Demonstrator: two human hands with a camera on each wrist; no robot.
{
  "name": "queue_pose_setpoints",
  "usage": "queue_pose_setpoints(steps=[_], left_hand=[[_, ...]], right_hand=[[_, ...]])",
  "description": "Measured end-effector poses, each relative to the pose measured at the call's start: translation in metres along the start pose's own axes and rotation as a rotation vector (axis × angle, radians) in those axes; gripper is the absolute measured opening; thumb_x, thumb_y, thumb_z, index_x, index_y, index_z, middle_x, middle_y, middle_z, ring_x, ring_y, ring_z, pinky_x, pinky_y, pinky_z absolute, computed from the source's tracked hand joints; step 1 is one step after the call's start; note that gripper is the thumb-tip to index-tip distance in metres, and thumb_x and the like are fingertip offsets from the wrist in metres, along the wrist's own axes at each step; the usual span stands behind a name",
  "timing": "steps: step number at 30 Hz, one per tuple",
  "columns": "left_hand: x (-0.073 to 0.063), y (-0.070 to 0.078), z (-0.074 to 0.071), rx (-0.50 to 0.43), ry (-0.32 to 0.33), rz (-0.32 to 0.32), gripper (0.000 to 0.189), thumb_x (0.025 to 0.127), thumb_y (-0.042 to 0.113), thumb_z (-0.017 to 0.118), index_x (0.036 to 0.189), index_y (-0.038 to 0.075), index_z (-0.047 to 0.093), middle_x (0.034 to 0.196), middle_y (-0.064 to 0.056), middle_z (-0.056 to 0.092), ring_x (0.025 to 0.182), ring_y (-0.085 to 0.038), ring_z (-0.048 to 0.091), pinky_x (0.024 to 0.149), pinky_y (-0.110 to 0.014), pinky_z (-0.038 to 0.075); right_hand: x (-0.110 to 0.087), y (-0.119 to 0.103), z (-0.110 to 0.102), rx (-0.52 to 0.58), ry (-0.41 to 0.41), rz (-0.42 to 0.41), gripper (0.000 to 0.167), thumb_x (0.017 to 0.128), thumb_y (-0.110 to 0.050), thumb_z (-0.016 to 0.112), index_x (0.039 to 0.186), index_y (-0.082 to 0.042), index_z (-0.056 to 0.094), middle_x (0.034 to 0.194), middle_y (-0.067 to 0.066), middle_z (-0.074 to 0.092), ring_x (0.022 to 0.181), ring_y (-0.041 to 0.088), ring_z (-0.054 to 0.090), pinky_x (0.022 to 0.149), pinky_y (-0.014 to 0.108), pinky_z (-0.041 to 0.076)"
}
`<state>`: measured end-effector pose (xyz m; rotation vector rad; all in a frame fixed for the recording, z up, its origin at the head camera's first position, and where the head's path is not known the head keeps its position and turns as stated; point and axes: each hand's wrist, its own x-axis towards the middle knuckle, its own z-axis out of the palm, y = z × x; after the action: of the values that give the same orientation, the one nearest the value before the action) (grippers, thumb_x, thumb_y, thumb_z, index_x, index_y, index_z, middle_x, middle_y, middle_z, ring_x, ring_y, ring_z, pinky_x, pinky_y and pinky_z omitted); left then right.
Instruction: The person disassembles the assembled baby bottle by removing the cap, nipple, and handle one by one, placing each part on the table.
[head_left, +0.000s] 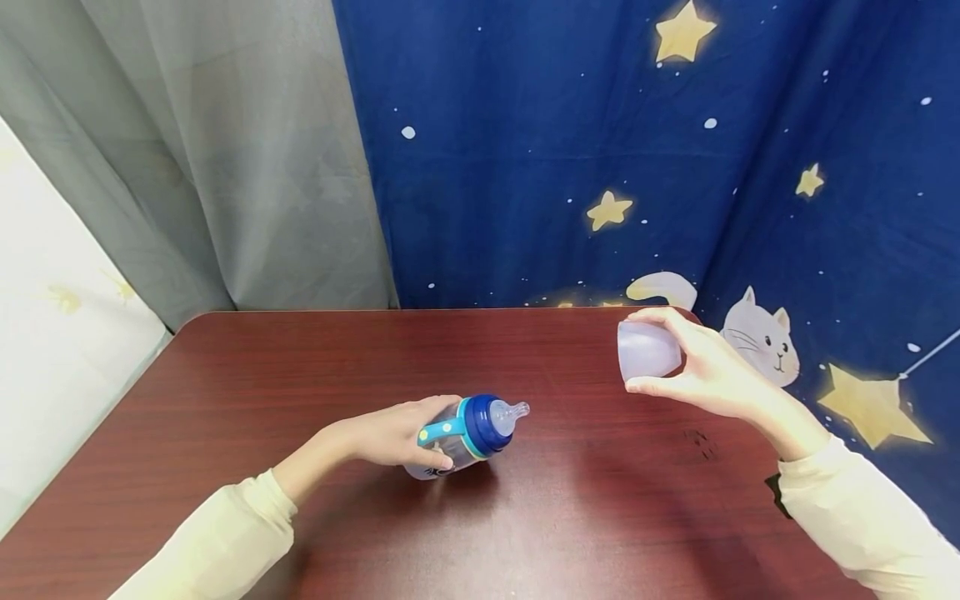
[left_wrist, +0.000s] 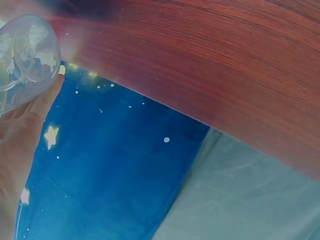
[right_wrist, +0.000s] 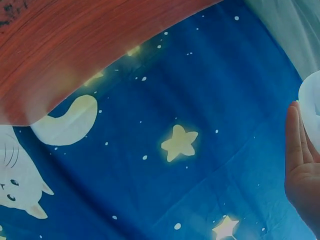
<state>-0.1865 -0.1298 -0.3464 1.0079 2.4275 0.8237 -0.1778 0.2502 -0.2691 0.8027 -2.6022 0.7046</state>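
Note:
A clear baby bottle (head_left: 488,427) with a dark blue collar, a bare clear teat and turquoise handles tilts over the table, its teat toward the right. My left hand (head_left: 401,432) grips its body. In the left wrist view the bottle's clear base (left_wrist: 30,60) shows beside the left hand (left_wrist: 20,150). Off to the right, my right hand (head_left: 693,362) holds a translucent white bottle cap (head_left: 647,350) between thumb and fingers, above the table's far right part. Only an edge of the cap (right_wrist: 311,110) appears in the right wrist view, next to the right hand's fingers (right_wrist: 295,135).
The dark red wooden table (head_left: 300,358) spans the space below both hands. A dark scuff mark (head_left: 700,444) lies on its right side. Behind it hang a grey curtain (head_left: 277,167) and a blue curtain (head_left: 510,167) printed with stars and a cat.

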Motion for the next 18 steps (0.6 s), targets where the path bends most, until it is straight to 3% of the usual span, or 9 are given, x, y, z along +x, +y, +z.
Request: queue_pose_setpoints(steps=[18], left_hand=[[-0.007,-0.006,-0.004,-0.011,0.040,0.015,0.073,0.076,0.044,0.064,0.133,0.016,0.027,0.112,0.007,0.044,0.098,-0.010,0.045,0.078,-0.031,0.041]], right_hand=[[-0.003,0.016,-0.002,-0.070,0.014,-0.011,0.068,0.064,-0.033,0.078,0.120,-0.015,0.046,0.099,0.003,0.054,0.069,0.013,0.052,0.055,0.029,0.043]])
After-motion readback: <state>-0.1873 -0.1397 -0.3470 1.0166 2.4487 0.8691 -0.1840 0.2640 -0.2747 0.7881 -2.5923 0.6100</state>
